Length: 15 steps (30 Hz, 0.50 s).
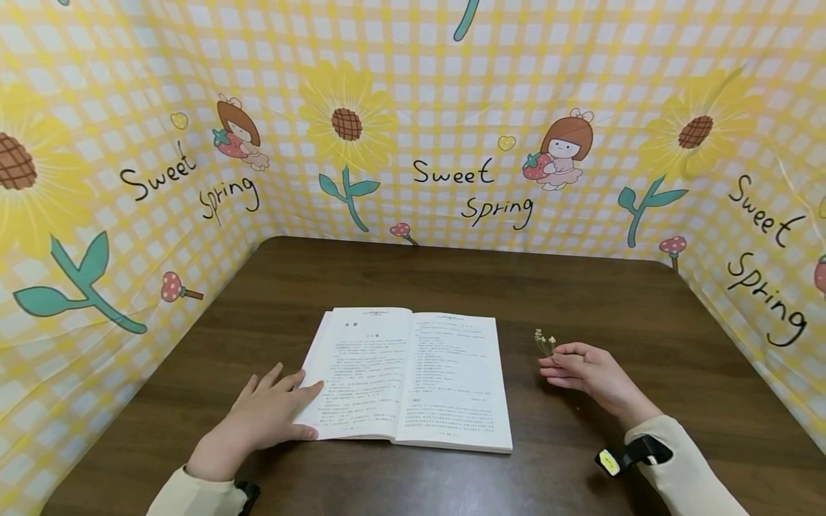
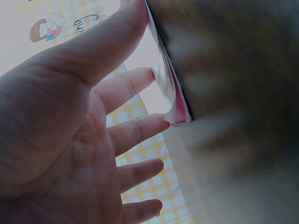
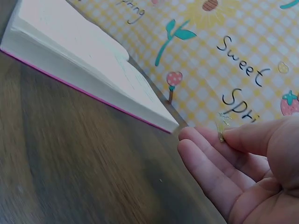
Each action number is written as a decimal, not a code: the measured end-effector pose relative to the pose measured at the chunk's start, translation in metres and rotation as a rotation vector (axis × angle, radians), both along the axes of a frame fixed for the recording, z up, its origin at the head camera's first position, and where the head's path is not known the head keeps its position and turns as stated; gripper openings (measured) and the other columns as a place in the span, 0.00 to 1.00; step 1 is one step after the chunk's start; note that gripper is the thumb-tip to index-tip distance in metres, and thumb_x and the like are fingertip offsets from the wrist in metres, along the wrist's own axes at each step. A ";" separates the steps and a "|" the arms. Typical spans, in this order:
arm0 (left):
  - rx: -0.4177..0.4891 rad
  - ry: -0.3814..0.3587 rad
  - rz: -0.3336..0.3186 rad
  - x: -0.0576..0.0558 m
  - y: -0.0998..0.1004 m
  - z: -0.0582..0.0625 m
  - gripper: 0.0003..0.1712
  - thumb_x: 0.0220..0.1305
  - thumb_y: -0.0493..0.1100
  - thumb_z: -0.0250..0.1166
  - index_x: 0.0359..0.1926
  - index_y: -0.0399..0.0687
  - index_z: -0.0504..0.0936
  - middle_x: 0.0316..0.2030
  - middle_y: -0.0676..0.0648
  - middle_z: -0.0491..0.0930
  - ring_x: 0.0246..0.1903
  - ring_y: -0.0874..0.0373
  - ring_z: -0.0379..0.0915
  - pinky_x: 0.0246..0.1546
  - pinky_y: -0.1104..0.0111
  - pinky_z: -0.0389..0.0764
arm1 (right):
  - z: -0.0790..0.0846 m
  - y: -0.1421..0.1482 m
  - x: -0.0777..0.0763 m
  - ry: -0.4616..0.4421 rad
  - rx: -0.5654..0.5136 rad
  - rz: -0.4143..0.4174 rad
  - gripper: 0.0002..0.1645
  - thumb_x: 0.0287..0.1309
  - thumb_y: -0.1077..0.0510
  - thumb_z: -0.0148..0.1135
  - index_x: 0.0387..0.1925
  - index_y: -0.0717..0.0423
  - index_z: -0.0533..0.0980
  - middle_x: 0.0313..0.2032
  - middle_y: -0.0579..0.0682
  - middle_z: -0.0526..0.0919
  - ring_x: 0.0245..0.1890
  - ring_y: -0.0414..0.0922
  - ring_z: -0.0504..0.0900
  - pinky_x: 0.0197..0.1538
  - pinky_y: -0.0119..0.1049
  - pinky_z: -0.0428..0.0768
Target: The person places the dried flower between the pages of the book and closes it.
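An open book (image 1: 452, 380) with printed pages lies on the brown table. My left hand (image 1: 267, 408) rests at its left edge, fingers spread and mostly straight. In the left wrist view the thumb (image 2: 107, 42) and two fingertips touch the book's edge (image 2: 180, 107). To the right of the book, my right hand (image 1: 587, 376) pinches a small sprig of pale dried flowers (image 1: 545, 340) between thumb and finger. In the right wrist view the sprig (image 3: 222, 128) stands up from the fingertips, apart from the book (image 3: 93, 70).
The dark wooden table (image 1: 581, 287) is enclosed at the back and sides by a yellow checked cloth (image 1: 439, 86) printed with sunflowers and lettering. A black band with a yellow-faced device (image 1: 608, 462) sits on the right wrist.
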<state>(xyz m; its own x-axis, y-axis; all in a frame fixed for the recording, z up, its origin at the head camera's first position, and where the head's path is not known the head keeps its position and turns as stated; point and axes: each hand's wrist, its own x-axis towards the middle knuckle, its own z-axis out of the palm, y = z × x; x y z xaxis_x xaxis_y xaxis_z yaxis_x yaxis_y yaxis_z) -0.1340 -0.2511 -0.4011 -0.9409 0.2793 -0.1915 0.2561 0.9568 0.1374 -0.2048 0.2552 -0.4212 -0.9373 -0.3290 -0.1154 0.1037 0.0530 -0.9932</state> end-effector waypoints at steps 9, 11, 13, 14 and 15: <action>0.000 0.006 -0.002 0.000 -0.001 -0.001 0.47 0.50 0.65 0.72 0.69 0.50 0.74 0.68 0.32 0.66 0.68 0.22 0.48 0.60 0.27 0.50 | 0.002 -0.025 0.001 0.002 0.029 0.014 0.14 0.74 0.63 0.50 0.50 0.74 0.66 0.52 0.72 0.80 0.47 0.51 0.86 0.49 0.44 0.83; 0.000 0.006 -0.001 0.000 0.000 0.000 0.47 0.50 0.65 0.72 0.69 0.50 0.74 0.68 0.32 0.66 0.68 0.22 0.48 0.60 0.27 0.50 | 0.002 -0.031 0.000 0.001 0.024 0.021 0.13 0.74 0.63 0.51 0.49 0.73 0.66 0.51 0.72 0.80 0.47 0.51 0.86 0.49 0.44 0.83; 0.000 0.006 -0.002 0.000 0.000 0.000 0.47 0.50 0.65 0.72 0.68 0.51 0.74 0.68 0.32 0.66 0.68 0.22 0.49 0.60 0.27 0.50 | 0.001 -0.036 0.000 0.001 0.017 0.029 0.13 0.73 0.64 0.51 0.48 0.73 0.67 0.51 0.73 0.80 0.46 0.51 0.86 0.48 0.44 0.83; -0.001 0.007 -0.004 0.000 0.001 0.000 0.47 0.50 0.65 0.72 0.68 0.51 0.74 0.67 0.32 0.67 0.68 0.22 0.49 0.60 0.27 0.50 | 0.001 -0.040 0.000 -0.001 0.013 0.030 0.12 0.73 0.64 0.51 0.48 0.73 0.67 0.51 0.73 0.80 0.46 0.52 0.86 0.48 0.44 0.83; 0.001 0.006 -0.003 0.000 0.001 0.001 0.47 0.50 0.65 0.72 0.68 0.51 0.74 0.67 0.32 0.67 0.68 0.22 0.49 0.60 0.27 0.50 | 0.000 -0.042 0.000 -0.002 0.009 0.031 0.12 0.73 0.64 0.51 0.48 0.73 0.67 0.50 0.72 0.80 0.46 0.52 0.86 0.48 0.44 0.83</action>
<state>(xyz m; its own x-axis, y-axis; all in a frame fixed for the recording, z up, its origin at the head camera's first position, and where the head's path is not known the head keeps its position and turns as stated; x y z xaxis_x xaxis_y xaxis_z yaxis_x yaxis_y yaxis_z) -0.1339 -0.2503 -0.4006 -0.9413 0.2819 -0.1857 0.2594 0.9561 0.1365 -0.2053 0.2127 -0.4209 -0.9262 -0.3572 -0.1207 0.1041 0.0654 -0.9924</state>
